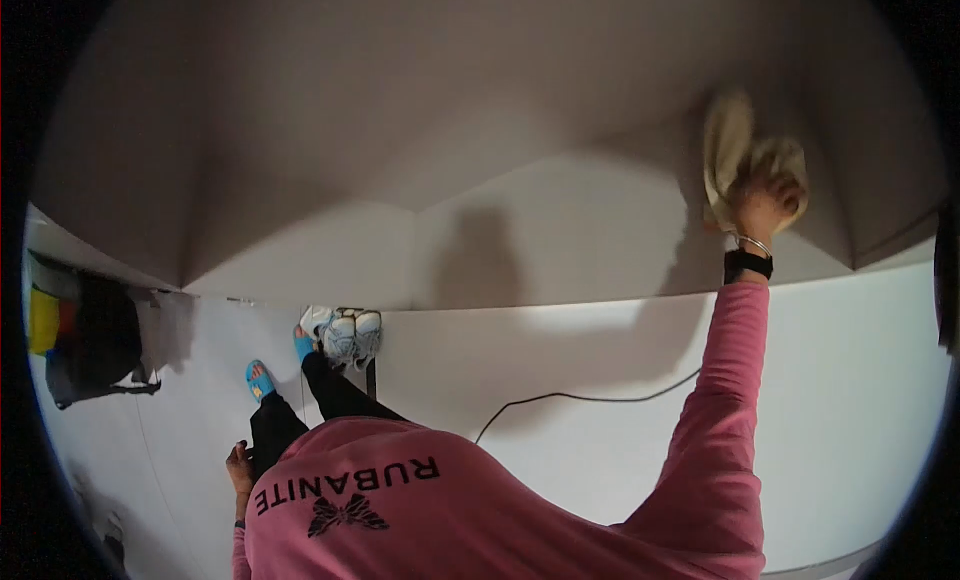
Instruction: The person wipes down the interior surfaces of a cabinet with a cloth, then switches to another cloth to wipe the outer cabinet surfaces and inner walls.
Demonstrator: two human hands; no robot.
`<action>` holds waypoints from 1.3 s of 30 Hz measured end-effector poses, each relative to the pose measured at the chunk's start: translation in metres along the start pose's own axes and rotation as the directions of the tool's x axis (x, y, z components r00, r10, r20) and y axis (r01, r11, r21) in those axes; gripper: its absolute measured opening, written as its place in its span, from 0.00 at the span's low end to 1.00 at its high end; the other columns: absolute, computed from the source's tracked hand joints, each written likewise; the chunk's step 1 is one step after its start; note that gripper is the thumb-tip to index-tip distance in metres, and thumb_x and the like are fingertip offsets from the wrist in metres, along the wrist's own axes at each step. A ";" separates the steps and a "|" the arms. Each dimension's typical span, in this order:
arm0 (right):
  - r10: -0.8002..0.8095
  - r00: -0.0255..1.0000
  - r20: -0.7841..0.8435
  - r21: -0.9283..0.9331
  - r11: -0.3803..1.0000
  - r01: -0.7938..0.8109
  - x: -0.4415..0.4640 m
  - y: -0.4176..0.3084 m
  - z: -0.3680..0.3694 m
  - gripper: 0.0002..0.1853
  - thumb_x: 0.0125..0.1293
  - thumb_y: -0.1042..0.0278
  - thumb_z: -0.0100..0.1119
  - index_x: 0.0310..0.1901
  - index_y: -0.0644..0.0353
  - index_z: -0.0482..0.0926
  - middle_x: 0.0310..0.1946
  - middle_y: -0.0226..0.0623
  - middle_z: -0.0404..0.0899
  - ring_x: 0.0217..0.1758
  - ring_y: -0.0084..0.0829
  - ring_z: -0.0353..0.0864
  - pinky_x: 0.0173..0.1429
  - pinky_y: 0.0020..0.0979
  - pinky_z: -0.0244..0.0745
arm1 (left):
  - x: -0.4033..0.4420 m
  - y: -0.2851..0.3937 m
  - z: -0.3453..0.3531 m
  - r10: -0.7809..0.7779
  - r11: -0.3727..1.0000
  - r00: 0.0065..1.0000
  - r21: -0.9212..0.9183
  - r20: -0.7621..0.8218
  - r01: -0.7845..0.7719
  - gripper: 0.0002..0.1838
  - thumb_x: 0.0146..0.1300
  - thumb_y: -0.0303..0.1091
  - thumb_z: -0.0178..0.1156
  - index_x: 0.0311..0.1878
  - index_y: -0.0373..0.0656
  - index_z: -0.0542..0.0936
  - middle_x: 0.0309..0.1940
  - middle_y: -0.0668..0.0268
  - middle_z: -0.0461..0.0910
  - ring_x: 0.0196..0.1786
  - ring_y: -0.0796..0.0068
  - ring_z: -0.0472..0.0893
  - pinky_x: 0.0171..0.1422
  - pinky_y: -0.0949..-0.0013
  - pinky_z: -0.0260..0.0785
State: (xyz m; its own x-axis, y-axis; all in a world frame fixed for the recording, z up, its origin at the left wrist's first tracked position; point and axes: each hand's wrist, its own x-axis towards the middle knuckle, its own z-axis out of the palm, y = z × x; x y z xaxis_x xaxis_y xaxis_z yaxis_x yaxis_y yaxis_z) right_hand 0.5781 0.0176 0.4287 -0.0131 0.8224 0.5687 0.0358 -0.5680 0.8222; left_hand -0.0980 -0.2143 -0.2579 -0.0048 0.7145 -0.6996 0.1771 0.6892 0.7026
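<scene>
My right hand [765, 198] is closed on a pale yellow cloth [728, 145], with the arm stretched far out to the right. The cloth lies bunched against the inner surface of a grey-white compartment [580, 220], near its right corner. Part of the cloth hangs loose to the left of my fingers. A dark band and a thin bracelet circle my right wrist. My left hand [240, 468] hangs low beside my dark trousers at the lower left, small in view, with its fingers loosely bent and nothing visible in them.
A black cable [575, 396] curves across the white surface below the compartment's edge. Grey-white shoes [355, 335] stand beside my feet in blue slippers [259, 380]. A black bag [105, 330] with something yellow is at the far left. Shadows fall across the compartment.
</scene>
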 end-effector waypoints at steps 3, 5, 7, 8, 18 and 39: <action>0.059 0.957 0.286 -0.021 0.998 -0.056 -0.007 -0.034 -0.024 0.52 0.54 0.28 0.45 0.69 0.59 0.42 0.59 0.70 0.55 0.63 0.68 0.53 0.58 0.63 0.55 | -0.002 -0.043 0.006 -0.062 0.998 0.998 -0.004 -0.005 0.062 0.34 0.66 0.59 0.44 0.51 0.31 0.74 0.32 0.55 0.81 0.33 0.71 0.77 0.40 0.69 0.69; 0.040 0.941 0.335 -0.053 0.998 -0.024 -0.018 -0.059 -0.023 0.56 0.51 0.24 0.45 0.70 0.59 0.40 0.59 0.68 0.55 0.64 0.68 0.52 0.59 0.62 0.56 | -0.011 -0.051 0.013 -0.134 0.981 0.990 -0.145 -0.045 0.127 0.31 0.67 0.55 0.45 0.51 0.31 0.74 0.37 0.56 0.80 0.39 0.72 0.76 0.46 0.70 0.67; -0.091 0.934 0.345 0.091 0.994 0.063 -0.032 -0.099 -0.032 0.59 0.47 0.23 0.51 0.69 0.60 0.41 0.60 0.66 0.56 0.64 0.68 0.52 0.60 0.59 0.57 | -0.018 -0.042 0.016 -0.170 0.973 0.985 -0.168 -0.041 0.161 0.30 0.67 0.55 0.46 0.51 0.31 0.75 0.37 0.57 0.80 0.39 0.73 0.75 0.46 0.71 0.67; -0.183 0.891 0.416 0.118 0.982 0.146 -0.050 -0.129 -0.039 0.58 0.45 0.26 0.54 0.70 0.58 0.42 0.63 0.63 0.53 0.66 0.66 0.50 0.62 0.59 0.54 | -0.024 -0.025 0.021 -0.191 0.964 0.980 -0.197 -0.052 0.177 0.30 0.67 0.54 0.46 0.51 0.31 0.75 0.37 0.59 0.79 0.39 0.73 0.75 0.45 0.72 0.67; -0.742 0.593 0.312 0.775 0.560 0.293 -0.313 -0.288 -0.043 0.22 0.55 0.62 0.53 0.54 0.35 0.75 0.66 0.42 0.54 0.72 0.41 0.45 0.64 0.62 0.48 | -0.030 -0.058 0.003 -0.379 0.830 0.924 -0.421 0.055 0.366 0.25 0.65 0.54 0.49 0.53 0.43 0.75 0.40 0.66 0.79 0.41 0.77 0.75 0.43 0.72 0.68; 0.559 0.829 -0.017 -0.038 0.828 -0.559 0.065 0.029 -0.010 0.26 0.59 0.56 0.50 0.59 0.52 0.66 0.48 0.54 0.70 0.56 0.54 0.64 0.59 0.51 0.58 | 0.149 0.039 0.142 0.118 0.937 0.990 0.339 -0.080 -0.085 0.23 0.65 0.48 0.50 0.54 0.40 0.73 0.43 0.61 0.77 0.44 0.71 0.75 0.46 0.68 0.68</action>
State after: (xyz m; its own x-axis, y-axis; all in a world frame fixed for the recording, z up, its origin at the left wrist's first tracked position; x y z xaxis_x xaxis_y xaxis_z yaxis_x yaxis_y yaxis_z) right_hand 0.5686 0.0538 0.4895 -0.0082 0.3634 0.9316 -0.0006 -0.9316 0.3634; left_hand 0.0483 -0.0981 -0.3531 -0.0625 0.7983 -0.5991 0.4996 0.5446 0.6736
